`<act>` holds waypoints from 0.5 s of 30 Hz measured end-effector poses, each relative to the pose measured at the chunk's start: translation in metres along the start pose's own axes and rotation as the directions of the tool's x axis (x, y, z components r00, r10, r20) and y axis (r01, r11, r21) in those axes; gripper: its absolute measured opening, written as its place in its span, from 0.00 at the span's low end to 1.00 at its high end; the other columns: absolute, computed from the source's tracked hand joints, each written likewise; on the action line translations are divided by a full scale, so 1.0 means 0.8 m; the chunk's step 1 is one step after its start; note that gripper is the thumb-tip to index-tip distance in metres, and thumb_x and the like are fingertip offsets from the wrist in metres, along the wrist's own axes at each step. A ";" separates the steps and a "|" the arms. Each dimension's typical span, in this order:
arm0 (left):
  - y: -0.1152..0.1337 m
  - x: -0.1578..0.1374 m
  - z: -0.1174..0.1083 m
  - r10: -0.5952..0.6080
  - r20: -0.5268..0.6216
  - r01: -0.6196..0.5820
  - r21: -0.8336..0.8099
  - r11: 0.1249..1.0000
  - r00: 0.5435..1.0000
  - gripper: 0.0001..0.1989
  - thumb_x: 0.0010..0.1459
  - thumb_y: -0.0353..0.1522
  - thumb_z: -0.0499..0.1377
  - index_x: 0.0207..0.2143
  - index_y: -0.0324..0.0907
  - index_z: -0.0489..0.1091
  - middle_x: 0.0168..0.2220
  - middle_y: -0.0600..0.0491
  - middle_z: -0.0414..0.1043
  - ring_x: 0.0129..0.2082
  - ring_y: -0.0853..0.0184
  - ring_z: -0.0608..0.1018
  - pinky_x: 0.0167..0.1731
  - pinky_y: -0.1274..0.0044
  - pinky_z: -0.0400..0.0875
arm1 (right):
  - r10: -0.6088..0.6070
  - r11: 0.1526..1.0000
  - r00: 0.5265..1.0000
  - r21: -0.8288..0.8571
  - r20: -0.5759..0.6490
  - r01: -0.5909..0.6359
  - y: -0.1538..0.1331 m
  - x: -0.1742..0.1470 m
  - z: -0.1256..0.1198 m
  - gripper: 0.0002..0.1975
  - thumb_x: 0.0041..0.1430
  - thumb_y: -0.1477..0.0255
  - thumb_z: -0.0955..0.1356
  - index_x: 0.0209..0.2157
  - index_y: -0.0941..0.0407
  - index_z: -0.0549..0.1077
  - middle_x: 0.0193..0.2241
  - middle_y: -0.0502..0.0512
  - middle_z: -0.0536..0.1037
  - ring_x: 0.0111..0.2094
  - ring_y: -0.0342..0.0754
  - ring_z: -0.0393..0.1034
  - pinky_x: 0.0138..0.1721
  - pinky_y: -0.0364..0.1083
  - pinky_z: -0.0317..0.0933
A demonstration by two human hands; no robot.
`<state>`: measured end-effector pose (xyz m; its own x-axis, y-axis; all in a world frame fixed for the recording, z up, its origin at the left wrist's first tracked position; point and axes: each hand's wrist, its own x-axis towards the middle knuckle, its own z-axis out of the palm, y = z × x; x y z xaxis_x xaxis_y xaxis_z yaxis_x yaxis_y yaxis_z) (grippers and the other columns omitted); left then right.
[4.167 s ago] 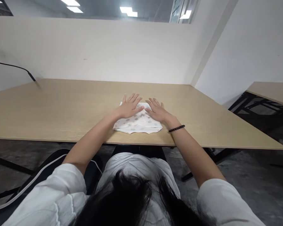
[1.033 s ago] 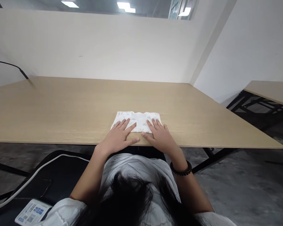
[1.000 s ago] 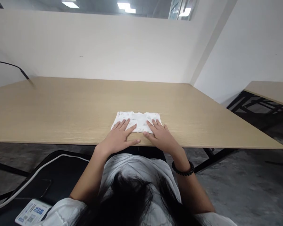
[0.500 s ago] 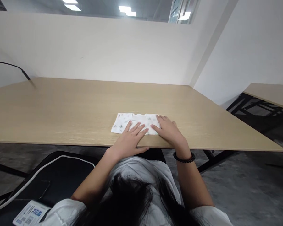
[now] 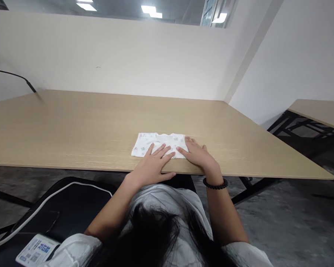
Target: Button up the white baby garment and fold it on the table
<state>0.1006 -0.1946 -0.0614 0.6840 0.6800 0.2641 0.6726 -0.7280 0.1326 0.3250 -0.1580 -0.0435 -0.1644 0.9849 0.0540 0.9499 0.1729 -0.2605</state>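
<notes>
— On the table (image 5: 72, 126), right by the near edge, what are you doing?

— I am pressing down on a little folded cloth (image 5: 150, 142). It is white with tiny pictures on it. It is lying flat on the light wood, close to me and about in the middle of the near edge.

— How is your left hand sitting?

— I am laying my left hand (image 5: 153, 167) flat, with the fingers (image 5: 158, 150) spread apart. The fingertips are lying on the near part of the cloth. My thumb is sticking out to the side along the table edge. I am not gripping anything with it.

— And the other one?

— I am laying my right hand (image 5: 197, 157) flat too, fingers open, on the right end of the cloth. It is just beside my left hand, and they are almost touching. It is not pinching the cloth, only lying on top.

— What else is around you?

— I am wearing a dark bead bracelet (image 5: 215, 184) on my right wrist. A black cable (image 5: 13, 76) is hanging by the white wall, far off to the left. Down by my left side a black bag (image 5: 64, 207) is sitting, with a small printed card (image 5: 36, 249) near it. Another table (image 5: 320, 113) is standing well apart on the right.
</notes>
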 end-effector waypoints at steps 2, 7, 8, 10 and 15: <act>0.000 0.000 -0.001 -0.001 0.004 0.001 -0.005 1.000 1.000 0.34 0.65 0.52 0.53 0.67 0.44 0.58 0.70 0.43 0.53 0.72 0.54 0.50 0.69 0.55 0.35 | 0.065 0.998 0.998 0.003 0.013 -0.065 -0.005 -0.001 0.005 0.33 0.73 0.55 0.52 0.71 0.59 0.51 0.69 0.68 0.54 0.70 0.63 0.45 0.64 0.75 0.37; 0.000 -0.003 -0.002 -0.014 0.018 0.014 0.007 1.000 1.000 0.40 0.65 0.55 0.50 0.70 0.41 0.50 0.72 0.42 0.45 0.73 0.54 0.46 0.69 0.56 0.34 | 0.120 0.989 0.971 -0.055 -0.204 -0.134 -0.021 -0.012 0.010 0.32 0.74 0.61 0.49 0.70 0.66 0.51 0.69 0.71 0.52 0.72 0.64 0.39 0.64 0.76 0.34; 0.000 -0.005 -0.002 -0.030 0.005 0.030 0.012 0.999 1.000 0.42 0.65 0.56 0.49 0.71 0.40 0.48 0.72 0.42 0.44 0.73 0.53 0.45 0.69 0.55 0.33 | 0.099 0.991 0.965 -0.065 -0.242 -0.118 -0.026 -0.015 0.011 0.32 0.74 0.61 0.49 0.70 0.66 0.51 0.70 0.71 0.51 0.72 0.64 0.38 0.64 0.76 0.35; 0.001 -0.008 -0.002 -0.070 -0.019 0.071 0.022 0.997 0.997 0.44 0.65 0.57 0.46 0.72 0.38 0.44 0.72 0.40 0.43 0.73 0.52 0.45 0.69 0.54 0.32 | 0.014 0.994 0.960 -0.098 -0.279 -0.043 -0.037 -0.020 0.012 0.31 0.74 0.63 0.49 0.70 0.65 0.51 0.70 0.70 0.51 0.72 0.62 0.39 0.64 0.74 0.36; 0.008 -0.007 -0.003 -0.136 0.056 0.131 0.079 0.988 0.989 0.45 0.65 0.58 0.46 0.70 0.33 0.49 0.72 0.39 0.43 0.73 0.52 0.46 0.69 0.54 0.35 | -0.201 0.971 0.971 -0.153 -0.129 0.181 -0.063 -0.026 0.026 0.31 0.74 0.64 0.50 0.71 0.66 0.51 0.70 0.66 0.50 0.71 0.57 0.43 0.67 0.66 0.40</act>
<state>0.1006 -0.2034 -0.0599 0.6010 0.7765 0.1892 0.7768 -0.6232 0.0901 0.2751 -0.1873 -0.0514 -0.3167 0.9204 0.2292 0.9336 0.3452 -0.0959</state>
